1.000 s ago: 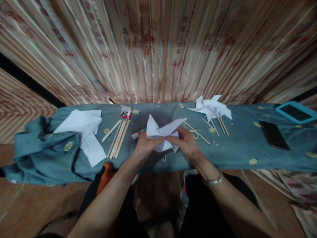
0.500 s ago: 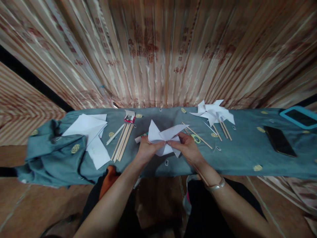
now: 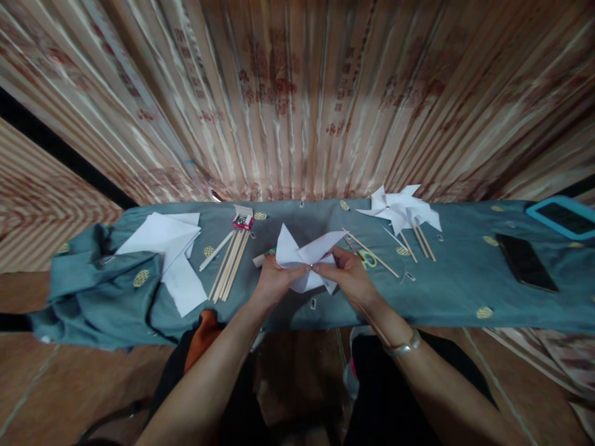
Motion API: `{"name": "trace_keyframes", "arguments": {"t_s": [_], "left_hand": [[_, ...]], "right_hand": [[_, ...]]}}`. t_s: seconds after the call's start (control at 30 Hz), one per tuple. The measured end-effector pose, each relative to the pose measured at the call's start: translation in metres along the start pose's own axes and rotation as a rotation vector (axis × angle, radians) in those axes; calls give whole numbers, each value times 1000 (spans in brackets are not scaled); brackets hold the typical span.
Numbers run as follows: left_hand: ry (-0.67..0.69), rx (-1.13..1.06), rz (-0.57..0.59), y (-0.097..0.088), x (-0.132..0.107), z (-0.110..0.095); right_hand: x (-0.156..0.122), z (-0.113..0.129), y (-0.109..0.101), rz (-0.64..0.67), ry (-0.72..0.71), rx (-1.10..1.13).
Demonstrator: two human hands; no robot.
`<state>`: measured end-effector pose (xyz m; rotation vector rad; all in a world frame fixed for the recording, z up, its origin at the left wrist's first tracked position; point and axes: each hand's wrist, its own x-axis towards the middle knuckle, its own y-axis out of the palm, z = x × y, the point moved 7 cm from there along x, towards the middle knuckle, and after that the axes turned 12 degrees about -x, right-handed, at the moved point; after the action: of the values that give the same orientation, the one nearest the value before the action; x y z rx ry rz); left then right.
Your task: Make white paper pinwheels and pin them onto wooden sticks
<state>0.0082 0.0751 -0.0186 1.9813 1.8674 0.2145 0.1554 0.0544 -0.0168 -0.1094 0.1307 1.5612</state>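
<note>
Between my two hands is a white paper pinwheel, its blades folded in to the middle, where a small shiny pin head shows. My left hand grips its left side, thumb pressed at the centre. Gripping the right side is my right hand, with its thumb tip also against the centre. The fingers behind the paper are hidden. Close behind my right hand lie green-handled scissors and a thin wooden stick. A small printed item is partly covered by my left hand.
On the teal cloth, to the left, are white paper sheets, a white pen-like stick, several wooden sticks and an open box of pins. Pinwheels on sticks, a black phone and a blue-framed tablet lie right.
The pinwheel and both hands have shifted very slightly left. Both thumbs stay pressed at its centre, and the things on the cloth have not moved.
</note>
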Motion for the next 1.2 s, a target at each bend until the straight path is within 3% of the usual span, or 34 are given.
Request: {"name": "trace_keyframes", "arguments": {"t_s": [0.3, 0.47, 0.53, 0.6, 0.7, 0.8, 0.93, 1.2], "left_hand": [[-66, -124, -39, -2, -3, -1], [-20, -76, 42, -2, -4, -9], [51, -51, 76, -10, 2, -19], [168, -5, 24, -33, 12, -34], [397, 405, -211, -81, 26, -59], [348, 1149, -213, -106, 40, -57], [280, 1328, -158, -124, 41, -43], [219, 1436, -144, -121, 40, -37]], "right_hand": [[-1, 0, 7, 28, -13, -14], [1, 7, 4, 11, -55, -52], [3, 12, -4, -18, -79, -64], [4, 16, -15, -65, -107, -78], [4, 21, -30, -120, -140, -91], [3, 23, -36, -130, -144, -97], [2, 25, -35, -119, -149, -101], [-1, 23, -29, -109, -146, -138]]}}
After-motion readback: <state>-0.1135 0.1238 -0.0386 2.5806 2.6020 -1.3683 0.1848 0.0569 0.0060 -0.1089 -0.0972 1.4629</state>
